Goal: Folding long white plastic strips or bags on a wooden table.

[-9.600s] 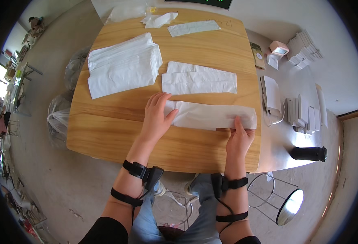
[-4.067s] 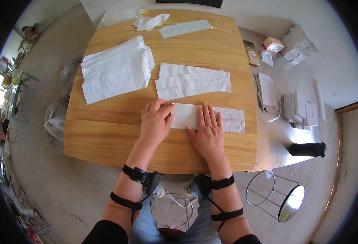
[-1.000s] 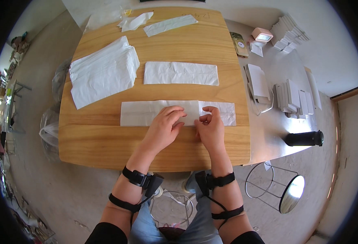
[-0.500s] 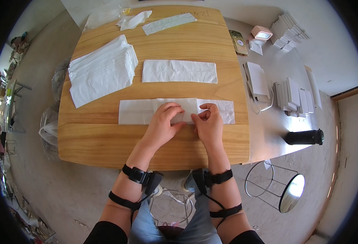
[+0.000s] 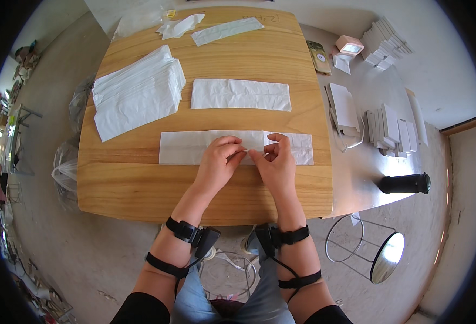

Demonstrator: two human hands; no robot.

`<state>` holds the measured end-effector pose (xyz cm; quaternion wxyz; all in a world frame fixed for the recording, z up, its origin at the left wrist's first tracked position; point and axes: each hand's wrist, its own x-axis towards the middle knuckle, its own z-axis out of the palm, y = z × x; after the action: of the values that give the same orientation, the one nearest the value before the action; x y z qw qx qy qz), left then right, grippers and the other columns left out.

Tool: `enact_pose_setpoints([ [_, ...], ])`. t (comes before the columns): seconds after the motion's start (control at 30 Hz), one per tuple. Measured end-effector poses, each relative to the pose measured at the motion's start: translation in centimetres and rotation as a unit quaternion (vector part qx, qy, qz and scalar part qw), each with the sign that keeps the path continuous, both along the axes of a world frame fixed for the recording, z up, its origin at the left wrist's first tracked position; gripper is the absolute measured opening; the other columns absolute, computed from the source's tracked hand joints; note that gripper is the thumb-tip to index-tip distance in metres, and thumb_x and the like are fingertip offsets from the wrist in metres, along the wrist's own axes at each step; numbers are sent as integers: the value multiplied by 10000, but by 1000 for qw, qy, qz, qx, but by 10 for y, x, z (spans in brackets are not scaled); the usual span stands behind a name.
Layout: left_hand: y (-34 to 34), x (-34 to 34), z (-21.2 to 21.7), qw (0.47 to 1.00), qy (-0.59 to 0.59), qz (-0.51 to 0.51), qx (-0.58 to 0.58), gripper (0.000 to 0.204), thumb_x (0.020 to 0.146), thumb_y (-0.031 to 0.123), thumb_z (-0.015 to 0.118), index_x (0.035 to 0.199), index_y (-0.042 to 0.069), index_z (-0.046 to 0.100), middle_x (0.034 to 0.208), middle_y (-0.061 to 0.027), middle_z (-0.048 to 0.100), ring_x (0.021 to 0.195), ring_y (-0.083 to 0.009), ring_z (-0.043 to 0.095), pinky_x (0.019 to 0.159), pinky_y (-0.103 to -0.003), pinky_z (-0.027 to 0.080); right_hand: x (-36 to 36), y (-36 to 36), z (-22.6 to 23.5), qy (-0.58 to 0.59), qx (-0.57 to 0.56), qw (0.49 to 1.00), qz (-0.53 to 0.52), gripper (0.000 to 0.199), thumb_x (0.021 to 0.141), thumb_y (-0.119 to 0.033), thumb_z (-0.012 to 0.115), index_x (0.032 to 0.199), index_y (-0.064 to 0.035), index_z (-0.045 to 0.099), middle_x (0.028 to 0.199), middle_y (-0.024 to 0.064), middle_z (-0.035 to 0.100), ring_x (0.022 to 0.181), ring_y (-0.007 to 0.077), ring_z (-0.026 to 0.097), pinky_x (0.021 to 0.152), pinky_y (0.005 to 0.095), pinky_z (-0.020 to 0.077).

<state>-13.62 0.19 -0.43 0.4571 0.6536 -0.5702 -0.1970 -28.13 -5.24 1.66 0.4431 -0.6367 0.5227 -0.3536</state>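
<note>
Together, my left hand (image 5: pixel 219 159) and right hand (image 5: pixel 276 162) bend over a long, flat, rectangular white paper-like strip (image 5: pixel 253 139), thumbs and forefingers curled nearly tip to tip; whether they pinch something slight between them, I cannot tell. The strip lies beneath both on the brown wooden table (image 5: pixel 140 192), its long axis running left to right across my front, with my right hand nearer the right end than my left hand is to the left.
</note>
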Motion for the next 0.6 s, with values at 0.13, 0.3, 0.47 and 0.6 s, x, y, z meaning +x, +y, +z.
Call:
enact_pose_setpoints([
  [0.13, -1, 0, 1, 1000, 29, 6, 12, 89, 861, 51, 709, 927, -7, 694, 1071, -95, 674, 848, -202, 671, 717, -293, 546, -2, 2, -1, 44, -12, 999, 26, 434, 787, -49, 733, 1142, -31, 483, 758, 114, 633, 633, 230, 615, 597, 357, 488],
  [0.3, -1, 9, -2, 988, 151, 14, 15, 76, 889, 70, 686, 916, -1, 691, 1000, -71, 688, 801, -173, 650, 686, -292, 521, -1, 3, -8, 77, -15, 997, 5, 417, 784, -17, 692, 1147, -38, 488, 763, 123, 632, 679, 268, 622, 644, 384, 498],
  [0.47, 6, 44, -3, 880, 436, 178, -53, 210, 939, 214, 680, 1022, 25, 645, 971, -18, 640, 864, -92, 586, 803, -249, 477, -4, 3, -9, 77, -22, 997, -2, 406, 785, -2, 687, 1141, -32, 493, 737, 80, 632, 641, 173, 606, 625, 314, 483],
  [0.6, 21, 97, 4, 821, 477, 269, -160, 236, 959, 172, 643, 1122, 23, 561, 1084, -59, 604, 981, -128, 573, 875, -279, 470, 0, 6, -7, 70, -13, 997, 10, 397, 796, 0, 678, 1146, -32, 493, 752, 85, 635, 644, 178, 609, 629, 318, 486],
])
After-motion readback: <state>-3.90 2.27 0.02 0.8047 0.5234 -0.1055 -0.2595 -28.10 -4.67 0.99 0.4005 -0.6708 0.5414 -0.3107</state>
